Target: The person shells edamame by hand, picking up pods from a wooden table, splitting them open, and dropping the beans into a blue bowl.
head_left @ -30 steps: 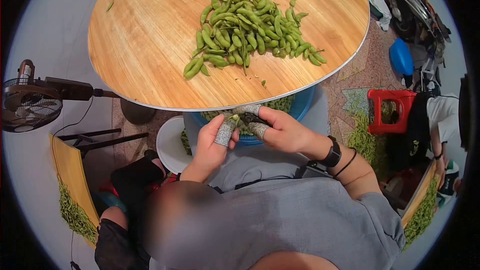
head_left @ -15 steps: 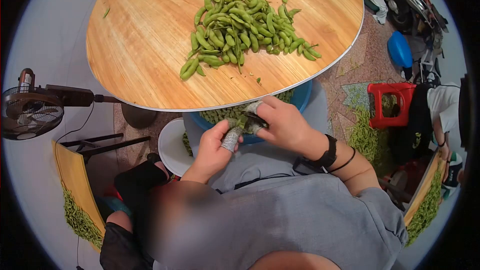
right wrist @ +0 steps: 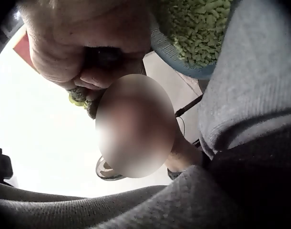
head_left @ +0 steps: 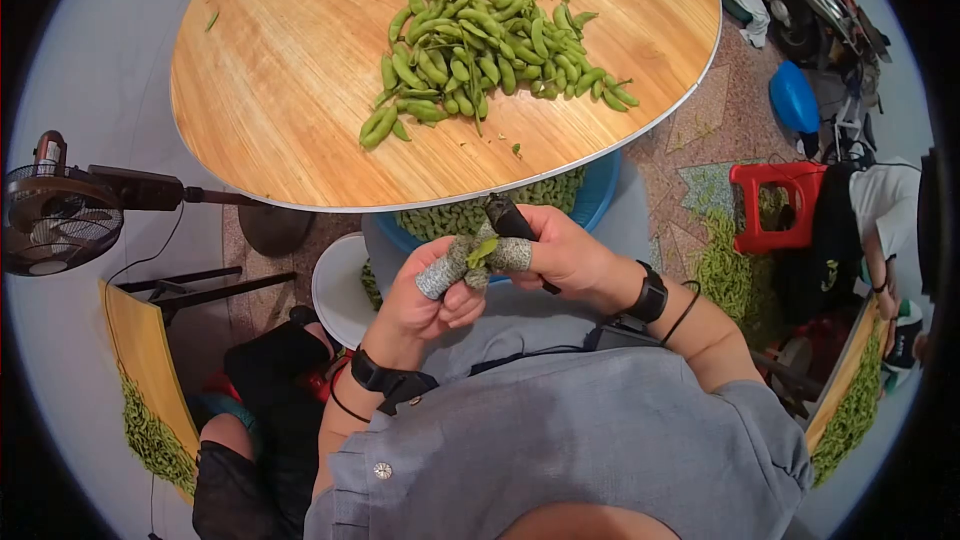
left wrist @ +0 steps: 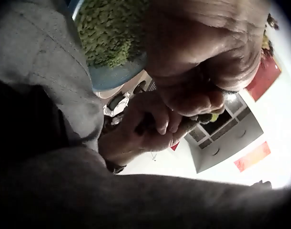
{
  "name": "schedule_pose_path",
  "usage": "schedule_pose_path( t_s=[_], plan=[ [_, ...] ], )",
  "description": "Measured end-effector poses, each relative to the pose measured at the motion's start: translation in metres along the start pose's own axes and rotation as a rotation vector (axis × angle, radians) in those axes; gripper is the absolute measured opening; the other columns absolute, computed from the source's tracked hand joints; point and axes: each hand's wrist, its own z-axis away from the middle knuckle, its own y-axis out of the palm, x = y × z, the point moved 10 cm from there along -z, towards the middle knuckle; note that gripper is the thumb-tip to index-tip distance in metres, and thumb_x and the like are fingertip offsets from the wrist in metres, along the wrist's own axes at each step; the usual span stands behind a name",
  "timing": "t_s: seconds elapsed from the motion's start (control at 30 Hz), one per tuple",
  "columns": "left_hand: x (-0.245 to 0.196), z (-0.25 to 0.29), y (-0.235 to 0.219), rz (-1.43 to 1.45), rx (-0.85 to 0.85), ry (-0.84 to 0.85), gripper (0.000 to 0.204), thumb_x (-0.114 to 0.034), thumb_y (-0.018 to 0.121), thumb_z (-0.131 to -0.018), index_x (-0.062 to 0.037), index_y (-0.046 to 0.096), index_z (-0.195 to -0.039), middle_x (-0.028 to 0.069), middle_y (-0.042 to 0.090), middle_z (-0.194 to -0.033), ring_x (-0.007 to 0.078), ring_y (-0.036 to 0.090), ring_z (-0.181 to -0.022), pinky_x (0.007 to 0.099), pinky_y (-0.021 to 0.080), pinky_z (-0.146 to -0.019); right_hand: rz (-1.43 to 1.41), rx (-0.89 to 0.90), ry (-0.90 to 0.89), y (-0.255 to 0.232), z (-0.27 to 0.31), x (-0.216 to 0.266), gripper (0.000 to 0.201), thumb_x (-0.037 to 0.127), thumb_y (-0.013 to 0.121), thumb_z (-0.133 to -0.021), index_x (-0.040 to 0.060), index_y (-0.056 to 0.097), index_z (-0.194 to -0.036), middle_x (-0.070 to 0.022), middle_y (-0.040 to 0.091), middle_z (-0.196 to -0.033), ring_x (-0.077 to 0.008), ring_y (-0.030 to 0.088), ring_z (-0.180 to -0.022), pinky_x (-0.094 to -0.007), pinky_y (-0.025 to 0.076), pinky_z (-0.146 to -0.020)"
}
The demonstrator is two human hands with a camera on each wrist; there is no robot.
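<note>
A small yellow-green bean pod (head_left: 483,251) sits pinched in the left hand (head_left: 422,288), touching the right hand (head_left: 566,256), which grips a slim black tool (head_left: 512,221). At twelve o'clock lies a round blue basin (head_left: 602,198); at nine, a round white bucket (head_left: 338,290).

A fan (head_left: 62,205) stands at the far left of the head view, while on the right a red stool (head_left: 743,215) sits on the patterned floor (head_left: 695,125), with a blue object (head_left: 793,97), a white cloth (head_left: 744,5) and a motorbike (head_left: 830,5) farther off beyond it.
</note>
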Motion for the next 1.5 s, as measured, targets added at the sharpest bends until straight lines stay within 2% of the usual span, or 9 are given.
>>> schedule_pose_path(
  t_s=[0.13, 0.23, 0.33, 0.47, 0.63, 0.83, 1.0, 1.27, 1.5],
  plan=[
    [-0.015, 0.004, -0.026, -0.481, -0.253, 0.142, 0.016, -0.018, 0.055, -0.093, -0.0032, 0.057, -0.097, 0.0021, 0.056, -0.066, 0.0121, 0.051, -0.052, 0.0237, 0.040, -0.048, 0.051, -0.100, 0.056, -0.011, -0.001, -0.004, 0.018, 0.021, 0.062, -0.089, 0.0059, 0.058, -0.098, 0.0034, 0.048, -0.066, -0.0045, 0.037, -0.051, -0.0208, 0.029, -0.045],
    [-0.045, 0.017, 0.001, -1.554, -0.340, 0.474, 0.015, -0.018, 0.052, -0.095, -0.0035, 0.058, -0.094, 0.0028, 0.058, -0.074, 0.0109, 0.053, -0.059, 0.0227, 0.044, -0.054, 0.235, -0.162, 0.034, -0.014, -0.004, -0.004, 0.017, 0.021, 0.061, -0.089, 0.0057, 0.057, -0.098, 0.0025, 0.051, -0.069, -0.0049, 0.041, -0.054, -0.0206, 0.032, -0.046],
    [-0.027, 0.015, -0.024, -0.615, -0.378, 0.209, 0.011, -0.013, 0.053, -0.093, -0.0039, 0.057, -0.090, 0.0021, 0.058, -0.072, 0.0100, 0.050, -0.057, 0.0222, 0.042, -0.053, 0.288, -0.140, -0.058, -0.005, 0.001, 0.006, 0.016, 0.019, 0.060, -0.089, 0.0050, 0.058, -0.097, 0.0023, 0.053, -0.073, -0.0047, 0.045, -0.057, -0.0203, 0.036, -0.049],
    [-0.017, 0.016, -0.029, -0.454, -0.357, 0.153, 0.010, -0.011, 0.053, -0.093, -0.0038, 0.056, -0.086, 0.0005, 0.056, -0.069, 0.0086, 0.048, -0.056, 0.0220, 0.040, -0.053, 0.324, -0.130, -0.095, -0.008, 0.004, 0.001, 0.017, 0.016, 0.061, -0.086, 0.0030, 0.058, -0.097, -0.0014, 0.056, -0.076, -0.0080, 0.049, -0.060, -0.0247, 0.041, -0.052],
    [-0.045, 0.022, -0.019, -1.475, -0.494, 0.505, 0.011, -0.012, 0.052, -0.092, -0.0042, 0.055, -0.084, -0.0028, 0.051, -0.065, 0.0050, 0.046, -0.057, 0.0211, 0.038, -0.050, 1.203, -0.333, -0.791, 0.020, 0.038, 0.060, 0.022, 0.012, 0.064, -0.077, -0.0005, 0.057, -0.094, -0.0152, 0.056, -0.075, -0.0322, 0.057, -0.066, -0.0376, 0.047, -0.060],
    [-0.028, 0.025, -0.016, -0.936, -0.337, 0.394, 0.016, -0.018, 0.049, -0.095, -0.0034, 0.056, -0.098, -0.0035, 0.050, -0.066, 0.0040, 0.044, -0.055, 0.0190, 0.034, -0.049, 1.007, -0.260, -0.436, -0.001, 0.014, 0.033, 0.022, 0.015, 0.068, -0.074, 0.0013, 0.058, -0.087, -0.0143, 0.055, -0.071, -0.0319, 0.054, -0.064, -0.0351, 0.046, -0.059],
    [-0.040, 0.032, -0.019, -1.130, -0.426, 0.442, 0.016, -0.017, 0.050, -0.095, -0.0033, 0.057, -0.091, -0.0041, 0.049, -0.065, 0.0024, 0.042, -0.056, 0.0185, 0.032, -0.049, 1.252, -0.250, -0.369, -0.001, 0.017, 0.038, 0.021, 0.013, 0.071, -0.073, 0.0041, 0.062, -0.091, -0.0103, 0.058, -0.076, -0.0282, 0.056, -0.065, -0.0317, 0.048, -0.063],
    [-0.083, 0.128, -0.075, -1.709, -0.922, 0.543, 0.014, -0.014, 0.059, -0.088, -0.0003, 0.057, -0.084, 0.0050, 0.054, -0.064, 0.0145, 0.054, -0.060, 0.0292, 0.042, -0.054, 1.538, -0.621, -0.820, 0.009, 0.015, 0.111, 0.019, 0.007, 0.068, -0.073, 0.0045, 0.062, -0.091, -0.0119, 0.059, -0.101, -0.0311, 0.062, -0.076, -0.0367, 0.051, -0.062],
    [-0.080, 0.201, -0.146, -2.145, -1.299, -0.154, 0.035, -0.014, 0.068, -0.074, -0.0007, 0.057, -0.105, 0.0178, 0.062, -0.084, 0.0379, 0.060, -0.080, 0.0437, 0.048, -0.070, 1.880, -0.790, -0.584, -0.025, 0.028, 0.104, 0.015, 0.007, 0.060, -0.072, 0.0066, 0.053, -0.085, -0.0116, 0.054, -0.079, -0.0313, 0.059, -0.069, -0.0396, 0.050, -0.057]
  ],
)
